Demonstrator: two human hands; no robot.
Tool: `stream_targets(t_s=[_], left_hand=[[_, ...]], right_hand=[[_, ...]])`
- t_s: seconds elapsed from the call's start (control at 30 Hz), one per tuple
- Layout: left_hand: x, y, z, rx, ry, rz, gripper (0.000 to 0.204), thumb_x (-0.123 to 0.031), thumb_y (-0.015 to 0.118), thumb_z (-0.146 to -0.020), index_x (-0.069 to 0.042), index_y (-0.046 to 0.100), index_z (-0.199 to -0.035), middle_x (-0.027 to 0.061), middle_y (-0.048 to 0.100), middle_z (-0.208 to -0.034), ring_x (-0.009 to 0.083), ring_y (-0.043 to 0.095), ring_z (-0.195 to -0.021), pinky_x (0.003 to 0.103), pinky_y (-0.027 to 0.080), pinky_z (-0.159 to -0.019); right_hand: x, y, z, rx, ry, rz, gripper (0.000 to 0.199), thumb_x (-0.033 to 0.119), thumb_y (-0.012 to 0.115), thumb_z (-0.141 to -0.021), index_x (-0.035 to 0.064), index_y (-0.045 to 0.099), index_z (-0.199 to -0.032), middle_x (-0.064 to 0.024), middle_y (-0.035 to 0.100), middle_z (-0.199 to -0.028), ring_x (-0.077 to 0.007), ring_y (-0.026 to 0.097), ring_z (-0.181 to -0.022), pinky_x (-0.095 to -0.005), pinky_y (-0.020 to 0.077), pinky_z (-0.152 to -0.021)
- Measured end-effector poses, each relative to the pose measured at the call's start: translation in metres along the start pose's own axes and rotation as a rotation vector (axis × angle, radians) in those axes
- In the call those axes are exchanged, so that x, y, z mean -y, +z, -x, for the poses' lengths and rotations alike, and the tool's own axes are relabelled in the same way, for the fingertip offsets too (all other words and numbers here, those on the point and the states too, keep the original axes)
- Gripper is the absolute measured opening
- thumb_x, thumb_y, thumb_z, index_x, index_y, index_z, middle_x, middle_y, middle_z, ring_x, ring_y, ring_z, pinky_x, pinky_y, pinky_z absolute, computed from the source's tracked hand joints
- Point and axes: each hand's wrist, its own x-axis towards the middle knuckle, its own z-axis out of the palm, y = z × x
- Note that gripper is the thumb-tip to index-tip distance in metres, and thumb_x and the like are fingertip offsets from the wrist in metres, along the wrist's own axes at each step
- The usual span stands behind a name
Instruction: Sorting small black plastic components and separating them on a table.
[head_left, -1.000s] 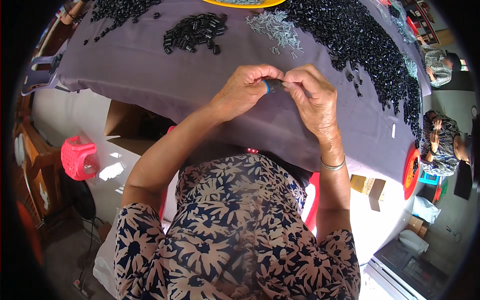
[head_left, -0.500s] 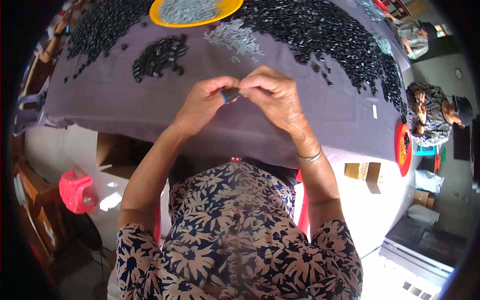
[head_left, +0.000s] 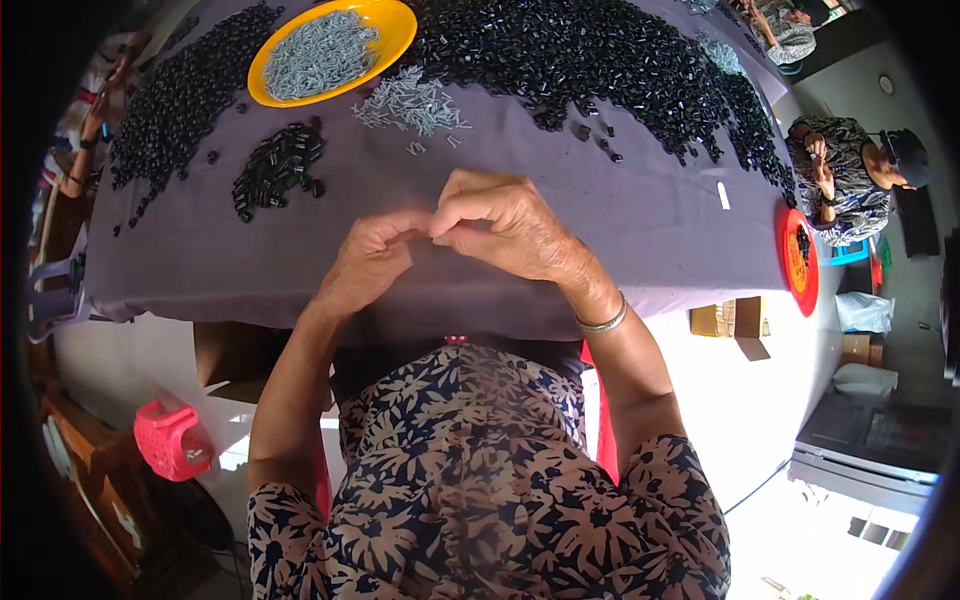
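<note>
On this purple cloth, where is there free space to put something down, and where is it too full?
Bare purple cloth lies right of the right hand, up to the red plate. A second strip runs along the near edge, below the small black heap. Crowded: the far side, with the yellow plate, grey pins and big black pile.
</note>
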Motion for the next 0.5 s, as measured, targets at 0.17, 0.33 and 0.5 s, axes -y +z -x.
stream_targets(t_s=[0.17, 0.33, 0.5], left_hand=[[-0.005, 0.006, -0.001, 0.004, -0.015, -0.072, 0.008, -0.005, 0.058, -0.094, -0.002, 0.063, -0.099, -0.0042, 0.057, -0.093, 0.0055, 0.053, -0.089, 0.021, 0.043, -0.081], [-0.002, 0.004, -0.001, 0.001, 0.02, -0.176, 0.007, -0.007, 0.058, -0.095, -0.002, 0.063, -0.097, -0.0048, 0.053, -0.088, 0.0049, 0.048, -0.082, 0.022, 0.041, -0.075], [-0.002, 0.001, 0.0, 0.008, -0.065, -0.199, 0.046, 0.011, 0.036, -0.071, 0.002, 0.064, -0.107, 0.0026, 0.065, -0.094, 0.0077, 0.056, -0.091, 0.022, 0.045, -0.082]], right_hand=[[-0.005, -0.004, 0.002, 0.056, 0.041, 0.001, 0.014, -0.003, 0.073, -0.076, 0.0067, 0.07, -0.086, -0.0029, 0.063, -0.082, -0.0159, 0.063, -0.075, -0.0288, 0.0503, -0.066], [-0.011, -0.003, 0.0, 0.067, 0.004, 0.007, 0.012, 0.0, 0.074, -0.077, 0.0067, 0.07, -0.086, -0.0021, 0.063, -0.081, -0.0155, 0.062, -0.074, -0.029, 0.0496, -0.065], [-0.013, 0.0, -0.001, 0.057, 0.0, -0.054, 0.01, 0.001, 0.073, -0.076, 0.0067, 0.066, -0.082, -0.0021, 0.06, -0.075, -0.0184, 0.061, -0.068, -0.0311, 0.0481, -0.061]])
